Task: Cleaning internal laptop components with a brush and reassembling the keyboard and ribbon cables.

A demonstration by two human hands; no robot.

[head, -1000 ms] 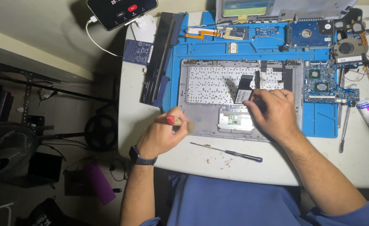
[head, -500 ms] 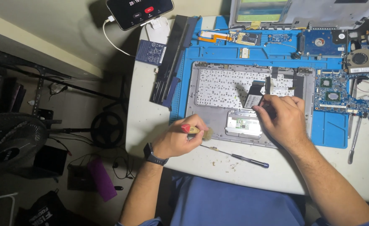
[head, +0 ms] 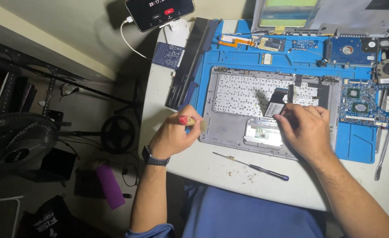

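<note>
We are gripping a red-tipped tool [head: 186,120] in our closed left hand [head: 173,135]; our right hand [head: 304,128] is pinching a black ribbon cable [head: 275,107] over the upturned laptop case [head: 229,132].

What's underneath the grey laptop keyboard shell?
The grey keyboard shell lies on a blue work mat, showing around its edges. The mat directly beneath is covered; the right hand hides the shell's lower right.

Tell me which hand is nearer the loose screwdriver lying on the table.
Roughly even, right slightly nearer. The right hand sits just above the screwdriver, over its handle end, on the laptop case. The left hand is up-left of its tip, gripping a red-tipped tool.
</note>
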